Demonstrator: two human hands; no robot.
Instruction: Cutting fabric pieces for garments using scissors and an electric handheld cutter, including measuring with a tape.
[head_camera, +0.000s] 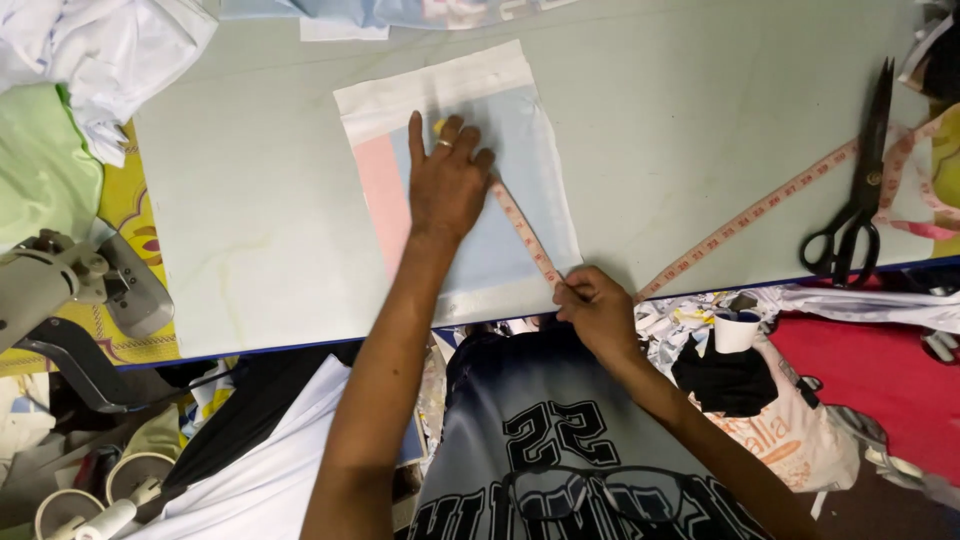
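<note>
While the left hand (447, 180) is lying flat and open on a piece of pale blue, pink and white fabric (470, 170) spread on the grey-green table (260, 200), the right hand (595, 305) is pinching a measuring tape (525, 230) at the cloth's near edge, stretching it diagonally across the fabric. Black scissors (860, 190) are resting on the tape's trailing length, well apart to the right.

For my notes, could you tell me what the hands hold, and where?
The right hand pinches the measuring tape at the cloth's near edge; the left hand presses its other end flat.
</note>
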